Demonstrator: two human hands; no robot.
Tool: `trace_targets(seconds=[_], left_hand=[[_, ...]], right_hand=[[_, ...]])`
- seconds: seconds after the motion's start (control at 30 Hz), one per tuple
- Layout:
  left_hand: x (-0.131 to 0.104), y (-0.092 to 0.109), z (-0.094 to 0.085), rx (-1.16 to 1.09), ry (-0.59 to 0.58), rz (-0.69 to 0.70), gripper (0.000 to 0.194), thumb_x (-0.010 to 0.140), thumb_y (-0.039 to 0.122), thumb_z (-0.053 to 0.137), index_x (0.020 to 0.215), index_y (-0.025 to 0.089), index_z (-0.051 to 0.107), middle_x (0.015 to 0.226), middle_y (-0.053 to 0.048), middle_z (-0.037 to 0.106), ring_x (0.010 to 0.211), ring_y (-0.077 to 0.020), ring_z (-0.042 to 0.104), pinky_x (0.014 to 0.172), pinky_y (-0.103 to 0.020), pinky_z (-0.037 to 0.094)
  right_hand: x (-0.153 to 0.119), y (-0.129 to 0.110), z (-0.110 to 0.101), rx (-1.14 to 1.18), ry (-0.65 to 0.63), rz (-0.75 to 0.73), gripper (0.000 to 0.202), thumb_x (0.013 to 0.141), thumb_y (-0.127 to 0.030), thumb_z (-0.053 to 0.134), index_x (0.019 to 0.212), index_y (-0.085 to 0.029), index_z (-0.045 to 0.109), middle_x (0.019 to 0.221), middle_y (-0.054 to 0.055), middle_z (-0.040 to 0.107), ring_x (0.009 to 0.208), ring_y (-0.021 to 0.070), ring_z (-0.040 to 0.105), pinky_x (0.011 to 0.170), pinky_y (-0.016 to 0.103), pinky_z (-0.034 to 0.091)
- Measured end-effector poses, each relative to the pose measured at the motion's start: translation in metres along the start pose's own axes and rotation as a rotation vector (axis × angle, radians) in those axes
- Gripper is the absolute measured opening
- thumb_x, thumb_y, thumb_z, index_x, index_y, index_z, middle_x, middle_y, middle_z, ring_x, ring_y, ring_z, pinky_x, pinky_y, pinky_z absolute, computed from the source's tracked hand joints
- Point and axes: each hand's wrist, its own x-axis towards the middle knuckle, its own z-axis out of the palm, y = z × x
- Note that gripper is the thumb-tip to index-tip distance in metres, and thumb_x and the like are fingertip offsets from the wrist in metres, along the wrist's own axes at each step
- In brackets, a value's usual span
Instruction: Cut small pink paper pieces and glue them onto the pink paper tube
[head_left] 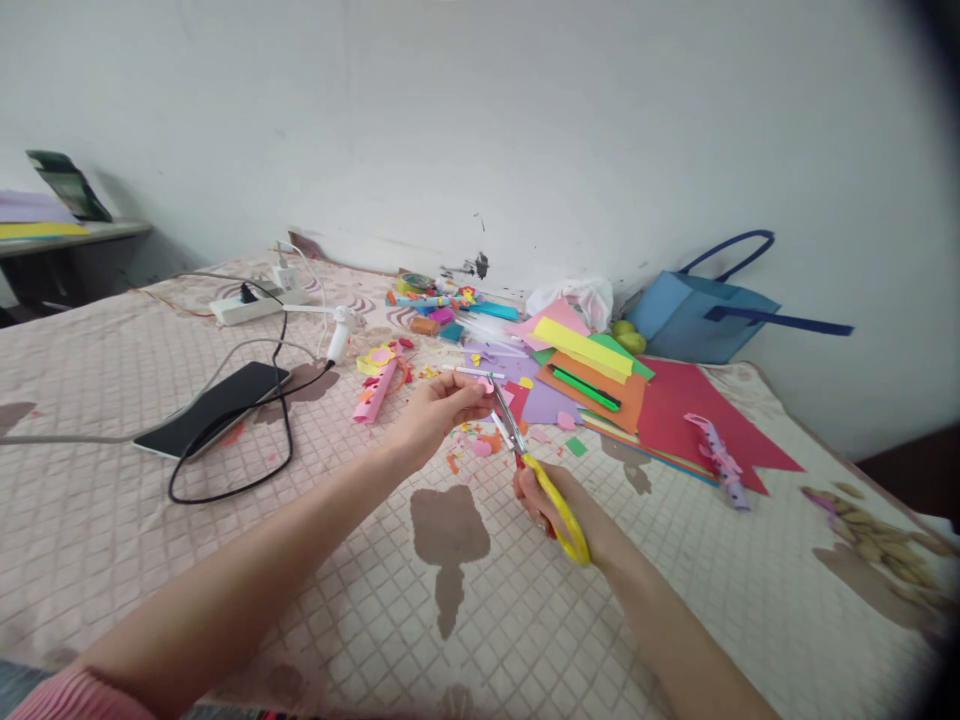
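Observation:
My right hand point(551, 500) is closed round the handles of a pair of scissors point(559, 510), one loop yellow and the other red. The metal blades point up and left toward a small piece of pink paper point(486, 384). That piece is pinched in the fingertips of my left hand point(450, 405), right at the blade tips. Below and around the hands lie small paper scraps point(481, 448) in pink, orange and green. A purple sheet point(551, 398) and a bit of red paper lie just behind the scissors.
Stacked coloured paper point(630, 400), a green cutter point(585, 388), a red sheet point(690, 410) and a blue bag point(697, 315) are at right. A rolled pink paper piece point(375, 392), a glue gun point(341, 335), a dark tablet-like device point(217, 405) with cables and a power strip point(259, 303) are left.

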Motion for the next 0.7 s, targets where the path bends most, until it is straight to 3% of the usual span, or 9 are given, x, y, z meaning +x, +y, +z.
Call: trace_targets(seconds=[0.1, 0.2, 0.37, 0.7], left_hand=[[0.003, 0.004, -0.007, 0.101, -0.104, -0.055, 0.018, 0.07, 0.027, 0.069, 0.072, 0.012, 0.059, 0.077, -0.007, 0.068, 0.072, -0.013, 0.065, 0.075, -0.028, 0.05], [-0.001, 0.006, -0.008, 0.251, -0.275, -0.167, 0.019, 0.069, 0.028, 0.07, 0.072, 0.012, 0.06, 0.074, -0.008, 0.068, 0.067, -0.0134, 0.065, 0.067, -0.026, 0.051], [-0.01, 0.0, 0.0, 0.382, -0.498, -0.334, 0.018, 0.07, 0.031, 0.068, 0.075, 0.014, 0.063, 0.073, -0.007, 0.069, 0.063, -0.0121, 0.065, 0.063, -0.025, 0.052], [-0.013, -0.012, 0.004, 0.445, -0.555, -0.378, 0.014, 0.07, 0.028, 0.067, 0.072, 0.015, 0.064, 0.07, -0.005, 0.068, 0.062, -0.0112, 0.064, 0.062, -0.023, 0.052]], right_hand=[[0.0, 0.002, -0.003, 0.137, 0.001, -0.002, 0.052, 0.077, -0.07, 0.036, 0.073, -0.019, 0.047, 0.047, -0.008, 0.033, 0.038, 0.0068, 0.029, 0.036, 0.019, 0.025], [0.002, -0.001, -0.005, 0.257, 0.08, -0.034, 0.048, 0.078, -0.066, 0.041, 0.077, -0.018, 0.049, 0.053, -0.007, 0.039, 0.04, 0.0066, 0.034, 0.037, 0.019, 0.028], [0.005, -0.006, -0.008, 0.238, 0.237, -0.169, 0.026, 0.074, -0.043, 0.061, 0.075, -0.018, 0.052, 0.054, -0.007, 0.044, 0.043, 0.0067, 0.038, 0.04, 0.02, 0.032], [0.005, -0.011, -0.005, 0.124, 0.256, -0.134, 0.011, 0.07, -0.027, 0.058, 0.074, -0.019, 0.051, 0.06, -0.004, 0.049, 0.046, 0.0077, 0.042, 0.041, 0.02, 0.035]])
